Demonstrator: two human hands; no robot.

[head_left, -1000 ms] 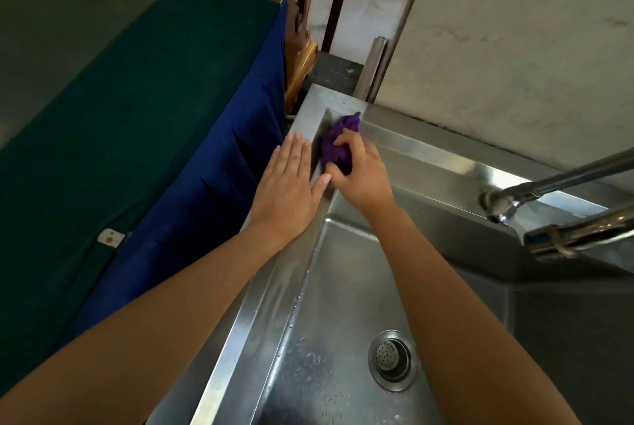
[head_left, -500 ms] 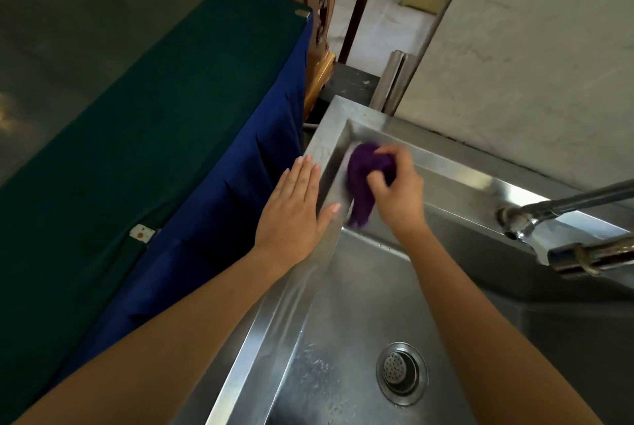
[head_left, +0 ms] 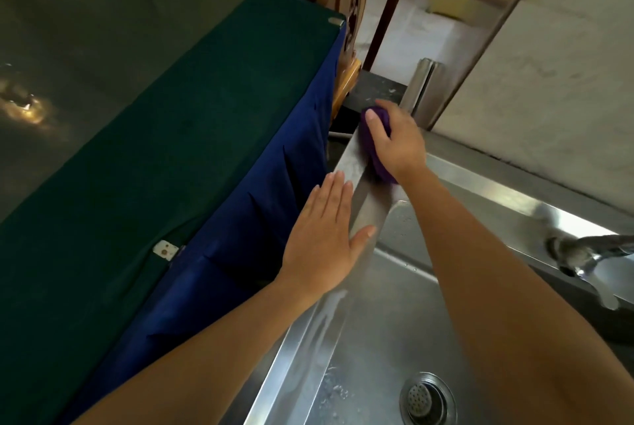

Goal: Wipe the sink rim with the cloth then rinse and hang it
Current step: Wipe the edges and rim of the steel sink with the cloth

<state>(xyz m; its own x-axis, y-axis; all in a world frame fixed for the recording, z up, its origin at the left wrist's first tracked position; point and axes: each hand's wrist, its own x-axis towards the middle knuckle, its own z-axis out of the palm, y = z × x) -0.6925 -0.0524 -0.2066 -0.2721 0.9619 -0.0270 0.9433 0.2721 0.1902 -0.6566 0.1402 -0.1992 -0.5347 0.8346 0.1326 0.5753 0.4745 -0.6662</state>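
Dark green cloth-covered table (head_left: pixel 144 157) far left, blue skirt (head_left: pixel 260 218) hanging off its edge; one small white tag (head_left: pixel 166 249) there, no writing readable. Left hand (head_left: pixel 326 239) flat, fingers spread, palm down on the left rim of the stainless steel sink (head_left: pixel 363 212), gripping nothing. Right hand (head_left: pixel 398 143) clamps one bunched purple cloth (head_left: pixel 375 143) on the rim's far-left corner; cloth mostly hidden under the hand. One round drain strainer (head_left: pixel 427 399) in the basin. Metal faucet (head_left: pixel 590 253) at right edge, blurred and cut off.
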